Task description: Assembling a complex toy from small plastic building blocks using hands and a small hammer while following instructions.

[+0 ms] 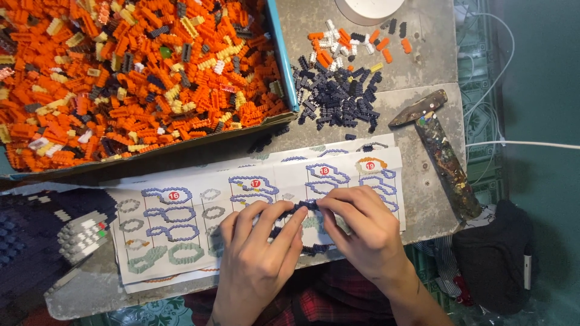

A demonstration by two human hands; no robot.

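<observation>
My left hand [257, 253] and my right hand [362, 232] meet over a folded paper instruction sheet [181, 232] with drawn brick outlines. Between their fingertips they hold a thin ring of small dark navy bricks [300, 208], which lies just above the sheet; part of the ring is hidden under the fingers. A loose pile of dark navy bricks [338, 96] lies on the grey tabletop behind the sheet. A smaller scatter of orange and white bricks [347, 42] sits further back.
A large blue-edged tray [284, 60] full of mostly orange bricks fills the back left. A worn hammer [441, 151] lies at the right. A partly built dark brick model [42, 241] stands at the left. A white round object [368, 9] is at the top edge.
</observation>
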